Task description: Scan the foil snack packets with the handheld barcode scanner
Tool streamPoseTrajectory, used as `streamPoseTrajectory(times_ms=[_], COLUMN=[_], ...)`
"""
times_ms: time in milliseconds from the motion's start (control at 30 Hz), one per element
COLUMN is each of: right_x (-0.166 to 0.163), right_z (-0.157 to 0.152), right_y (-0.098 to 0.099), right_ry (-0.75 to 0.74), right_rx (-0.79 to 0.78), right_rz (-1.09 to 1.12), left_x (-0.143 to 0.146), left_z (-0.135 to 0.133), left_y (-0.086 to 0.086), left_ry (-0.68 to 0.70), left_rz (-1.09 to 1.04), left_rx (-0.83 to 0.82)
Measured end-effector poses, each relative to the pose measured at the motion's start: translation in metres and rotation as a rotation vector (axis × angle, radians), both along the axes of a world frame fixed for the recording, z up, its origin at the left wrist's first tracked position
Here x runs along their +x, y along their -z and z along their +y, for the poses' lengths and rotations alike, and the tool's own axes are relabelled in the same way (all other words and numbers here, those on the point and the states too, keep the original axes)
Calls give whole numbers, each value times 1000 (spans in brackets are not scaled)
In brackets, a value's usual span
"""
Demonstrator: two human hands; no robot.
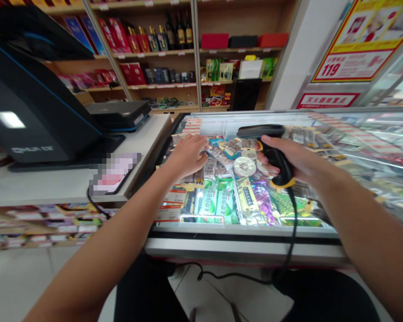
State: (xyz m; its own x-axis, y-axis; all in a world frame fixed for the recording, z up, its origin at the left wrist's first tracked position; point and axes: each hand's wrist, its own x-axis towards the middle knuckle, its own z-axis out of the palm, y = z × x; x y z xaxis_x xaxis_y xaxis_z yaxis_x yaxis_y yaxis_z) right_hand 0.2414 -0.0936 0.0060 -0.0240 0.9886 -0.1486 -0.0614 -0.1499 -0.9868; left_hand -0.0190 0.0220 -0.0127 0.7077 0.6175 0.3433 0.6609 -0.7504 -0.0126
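Observation:
My right hand [290, 156] is wrapped round the handle of a black barcode scanner [267, 143] with a yellow trim, held over a glass display counter [242, 230]. Its black cable hangs down past the counter's front edge. My left hand [188, 152] rests on the glass top at the left, fingers bent over small packets [233, 147]; whether it grips one is hidden. Under the glass lie green packets [215, 201], a round tin [244, 166] and other packaged goods.
A black register terminal [30, 107] and a flat black device [119, 114] stand on the white counter [53, 183] to the left, next to a blurred card. Wooden shelves [174, 53] of boxes and bottles line the back. A red and yellow poster [362, 40] hangs at the right.

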Motion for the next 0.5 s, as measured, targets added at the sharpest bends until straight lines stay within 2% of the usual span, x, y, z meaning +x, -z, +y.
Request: streamPoseTrajectory(times_ms=[67,133,233,300,367,500], right_x=[-2,-4,-6,-7,-7,-3], right_z=[1,2,4,4,4,4], right_y=[1,3,4,5,4,5], right_ry=[49,104,143,148,148,122], right_rx=[-3,-5,-1,-4,-4,0], right_rz=[-45,-92,-123,-122,-124,-157], left_x=[21,42,61,64,60,45], left_z=[-16,-26,-25,-21,-19,-25], left_y=[7,16,30,35,33,17], left_ry=[113,160,193,205,220,284], left_rz=[104,205,261,251,232,209], left_rx=[-71,-152,-213,-231,-220,-205])
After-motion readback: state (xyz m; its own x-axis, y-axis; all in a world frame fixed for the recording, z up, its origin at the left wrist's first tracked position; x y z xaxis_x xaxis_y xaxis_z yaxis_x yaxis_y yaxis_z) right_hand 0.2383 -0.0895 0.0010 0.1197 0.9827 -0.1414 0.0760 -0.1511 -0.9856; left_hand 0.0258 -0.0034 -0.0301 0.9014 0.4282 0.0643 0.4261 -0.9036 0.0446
